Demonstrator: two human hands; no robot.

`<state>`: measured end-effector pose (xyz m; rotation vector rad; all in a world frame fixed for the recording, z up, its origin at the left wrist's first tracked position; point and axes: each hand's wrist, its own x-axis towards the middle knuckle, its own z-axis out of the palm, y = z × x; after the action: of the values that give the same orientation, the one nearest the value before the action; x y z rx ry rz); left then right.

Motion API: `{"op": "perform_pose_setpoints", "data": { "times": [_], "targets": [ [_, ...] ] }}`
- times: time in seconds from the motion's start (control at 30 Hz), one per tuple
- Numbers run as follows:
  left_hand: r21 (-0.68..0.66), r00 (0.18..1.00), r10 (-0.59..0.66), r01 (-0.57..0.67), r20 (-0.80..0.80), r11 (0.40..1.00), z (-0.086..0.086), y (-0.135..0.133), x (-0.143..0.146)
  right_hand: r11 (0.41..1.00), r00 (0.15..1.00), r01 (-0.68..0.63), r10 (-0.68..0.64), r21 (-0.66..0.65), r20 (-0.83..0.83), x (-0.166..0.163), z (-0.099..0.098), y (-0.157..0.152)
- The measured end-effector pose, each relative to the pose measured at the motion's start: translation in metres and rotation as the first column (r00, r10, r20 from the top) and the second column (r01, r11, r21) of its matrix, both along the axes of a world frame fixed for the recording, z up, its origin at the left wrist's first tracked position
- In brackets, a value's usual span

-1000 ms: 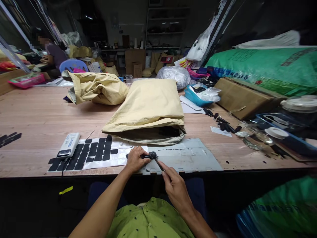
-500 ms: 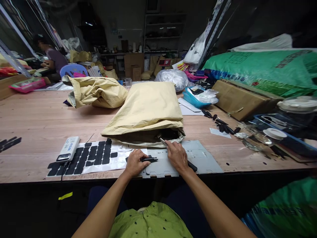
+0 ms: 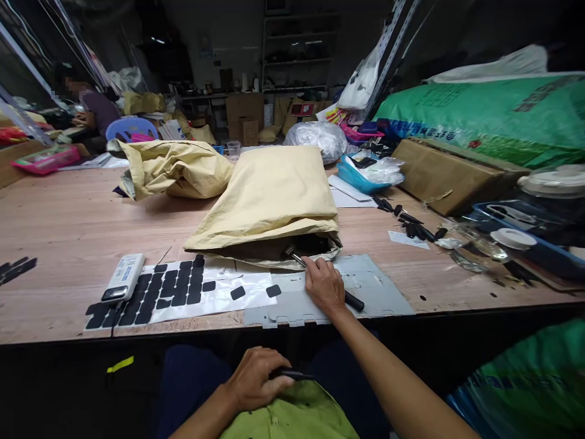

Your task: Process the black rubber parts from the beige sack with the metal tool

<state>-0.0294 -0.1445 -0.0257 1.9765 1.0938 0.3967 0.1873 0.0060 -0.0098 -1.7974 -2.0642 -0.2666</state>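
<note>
My left hand (image 3: 260, 378) is below the table edge, over my lap, with its fingers closed round a slim black object (image 3: 299, 374) whose kind I cannot make out. On the grey board (image 3: 379, 286) my right hand (image 3: 325, 285) is wrapped round a small hammer (image 3: 354, 301). Its black grip sticks out on the near side, and its metal head lies at the dark mouth of a large cream bag (image 3: 278, 189). Left of the board is a white sheet (image 3: 196, 311) with rows of black rounded-square pads (image 3: 183, 283). One loose pad (image 3: 273, 291) lies at the board's left side.
A white device (image 3: 123, 277) with a cable rests on the pads. Behind it lies a second cream bag (image 3: 178, 167). Rightward are black parts (image 3: 414, 228), a blue tray (image 3: 361, 177), a cardboard box (image 3: 452, 174) and a glass dish (image 3: 478, 253). A person (image 3: 94, 113) sits far left.
My left hand has moved off the board, back and down over my lap, with the black object in it. Two black pads now show where it was. My right hand stays on the hammer.
</note>
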Motion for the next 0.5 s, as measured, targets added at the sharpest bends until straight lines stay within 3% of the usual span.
{"op": "perform_pose_setpoints", "data": {
  "times": [0.07, 0.13, 0.2, 0.23, 0.3, 0.37, 0.43, 0.47, 0.5],
  "targets": [
    [-0.151, 0.979, 0.143, -0.165, -0.146, 0.975, -0.032, -0.006, -0.007, 1.0, 1.0, -0.004, 0.004, 0.005, 0.006, 0.0, -0.001, 0.0],
    [-0.238, 0.915, 0.207, -0.299, -0.346, 0.924, -0.059, -0.006, -0.015, 1.0, 1.0, -0.006, 0.006, 0.011, 0.005, 0.0, -0.001, 0.0],
    [-0.276, 0.853, 0.17, -0.339, -0.494, 0.899, -0.07, -0.004, -0.02, 1.0, 1.0, -0.006, 0.006, 0.012, 0.004, 0.0, -0.001, 0.0],
    [-0.288, 0.837, 0.128, -0.322, -0.532, 0.902, -0.067, -0.003, -0.021, 1.0, 1.0, -0.005, 0.005, 0.011, 0.005, 0.0, -0.001, 0.0],
    [-0.31, 0.856, 0.012, -0.2, -0.517, 0.93, -0.043, 0.002, -0.021, 1.0, 1.0, -0.003, 0.003, 0.009, 0.01, -0.001, 0.0, -0.001],
    [-0.343, 0.917, -0.137, 0.001, -0.374, 0.939, -0.002, 0.012, -0.019, 1.0, 1.0, -0.003, 0.003, 0.01, 0.017, -0.001, 0.0, -0.001],
    [-0.426, 0.959, -0.261, 0.191, -0.11, 0.884, 0.045, 0.034, -0.016, 1.0, 1.0, -0.001, 0.001, 0.013, 0.026, -0.002, 0.0, -0.001],
    [-0.507, 0.963, -0.268, 0.237, 0.014, 0.829, 0.067, 0.05, -0.016, 1.0, 1.0, 0.0, 0.0, 0.014, 0.029, -0.002, -0.001, -0.001],
    [-0.537, 0.971, -0.223, 0.232, 0.082, 0.811, 0.085, 0.069, -0.015, 1.0, 1.0, 0.0, -0.001, 0.014, 0.031, -0.002, -0.001, -0.001]
  ]
}}
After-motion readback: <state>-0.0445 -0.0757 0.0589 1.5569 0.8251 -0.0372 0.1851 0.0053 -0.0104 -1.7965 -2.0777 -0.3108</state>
